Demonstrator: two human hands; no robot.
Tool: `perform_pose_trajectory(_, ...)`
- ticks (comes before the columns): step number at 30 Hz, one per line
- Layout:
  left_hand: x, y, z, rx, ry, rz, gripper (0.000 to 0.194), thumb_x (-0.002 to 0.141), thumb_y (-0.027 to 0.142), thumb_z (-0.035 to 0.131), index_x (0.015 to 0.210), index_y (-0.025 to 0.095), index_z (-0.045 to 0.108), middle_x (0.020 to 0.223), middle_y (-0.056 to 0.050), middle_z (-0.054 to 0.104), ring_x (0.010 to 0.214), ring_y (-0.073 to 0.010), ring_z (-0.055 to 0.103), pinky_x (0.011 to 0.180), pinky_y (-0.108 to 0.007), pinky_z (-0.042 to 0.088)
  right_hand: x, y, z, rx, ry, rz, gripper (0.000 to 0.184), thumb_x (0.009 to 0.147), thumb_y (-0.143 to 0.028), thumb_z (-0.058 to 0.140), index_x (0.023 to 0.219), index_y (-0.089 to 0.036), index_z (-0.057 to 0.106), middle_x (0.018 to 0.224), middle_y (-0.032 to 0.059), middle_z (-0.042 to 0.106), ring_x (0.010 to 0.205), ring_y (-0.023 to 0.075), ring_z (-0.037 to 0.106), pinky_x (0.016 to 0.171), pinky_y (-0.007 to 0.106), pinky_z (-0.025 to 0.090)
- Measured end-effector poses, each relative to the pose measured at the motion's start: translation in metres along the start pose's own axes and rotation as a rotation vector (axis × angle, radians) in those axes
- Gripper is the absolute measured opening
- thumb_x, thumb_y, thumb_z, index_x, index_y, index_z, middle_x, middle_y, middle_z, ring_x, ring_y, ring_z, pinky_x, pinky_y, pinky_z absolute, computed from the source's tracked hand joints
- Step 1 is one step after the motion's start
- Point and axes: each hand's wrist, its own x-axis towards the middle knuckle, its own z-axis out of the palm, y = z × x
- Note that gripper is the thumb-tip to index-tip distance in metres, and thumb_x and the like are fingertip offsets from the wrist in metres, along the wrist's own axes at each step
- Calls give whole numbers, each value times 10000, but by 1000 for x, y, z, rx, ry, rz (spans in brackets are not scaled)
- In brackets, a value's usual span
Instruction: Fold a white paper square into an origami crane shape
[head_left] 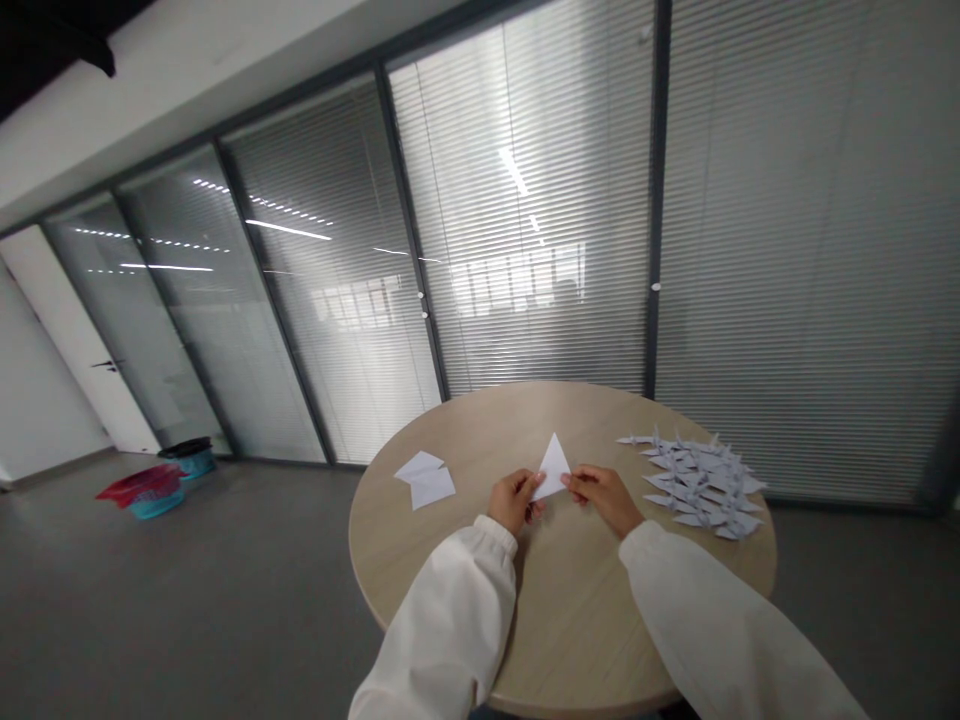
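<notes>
A white sheet of paper folded into a triangle [553,466] is held between my hands above the middle of the table, its point facing away from me. My left hand [514,499] pinches its lower left corner. At the lower right corner, the thumb and fingers of my right hand [604,494] are closed on the same paper. Left of my hands lie a few loose white paper sheets [429,482], partly overlapping. To the right, several folded white paper cranes [705,484] lie flat in close rows.
The round wooden table [577,620] stands before a glass partition with blinds [525,220]. On the floor at the left are two blue baskets, one lined with a red bag [142,484] and one with a black bag [187,447]. A white door [82,350] is farther left.
</notes>
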Motion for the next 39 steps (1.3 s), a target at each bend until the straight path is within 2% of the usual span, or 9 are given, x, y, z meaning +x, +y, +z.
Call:
perform_pose_trajectory(3,0,0,-1,104,42,51,419,726,555,438,621,155,509,431,48,459,359,-70,383,382,-194,300,0,0,-1,8,33,11,335,680,-477,564,585,-155,567,492,-17,515,467,100,442,478,217,343)
perform_pose_trajectory(7,-1,2,-4,216,142,161,449,730,545,443,514,152,476,415,51,417,418,-67,375,453,-193,300,0,0,0,39,-3,37,364,673,-510,561,620,-150,582,523,1,532,486,111,460,481,224,361)
perform_pose_trajectory(10,0,2,-4,147,125,109,449,727,565,431,545,157,475,405,58,404,389,-65,361,426,-192,291,2,3,0,64,-5,40,382,668,-521,566,640,-141,590,535,12,537,492,114,467,480,227,372)
perform_pose_trajectory(15,4,-3,-2,-17,66,17,430,709,578,446,607,161,466,437,57,429,340,-59,344,335,-184,239,5,9,-1,113,67,52,366,655,-500,590,654,-134,596,530,12,538,487,109,470,466,224,375)
perform_pose_trajectory(22,4,-2,-5,11,116,48,421,690,553,493,576,149,477,412,57,423,332,-48,340,336,-176,248,5,10,0,142,39,70,387,643,-507,595,708,-126,618,593,33,575,520,115,502,464,219,396)
perform_pose_trajectory(26,3,0,-5,5,139,52,444,712,567,452,562,150,468,401,54,412,323,-50,341,323,-173,255,6,13,0,142,35,73,386,645,-505,595,718,-127,619,610,37,583,528,120,512,464,220,401)
perform_pose_trajectory(30,4,1,-3,-106,137,69,465,723,583,412,722,134,531,492,28,481,374,-70,416,314,-171,291,7,14,-2,140,72,63,368,661,-498,582,687,-132,606,584,26,557,514,114,494,470,222,395)
perform_pose_trajectory(34,5,1,-1,-176,103,63,447,676,570,486,725,128,531,573,-5,527,467,-91,489,329,-163,329,6,11,-3,127,93,86,384,645,-522,582,667,-139,592,596,30,553,536,124,498,467,219,391)
perform_pose_trajectory(39,5,0,-1,-182,74,44,402,619,521,577,674,125,533,570,-4,532,467,-85,482,335,-163,350,3,8,-3,57,89,82,387,647,-528,581,666,-142,599,554,14,544,519,121,490,469,217,379)
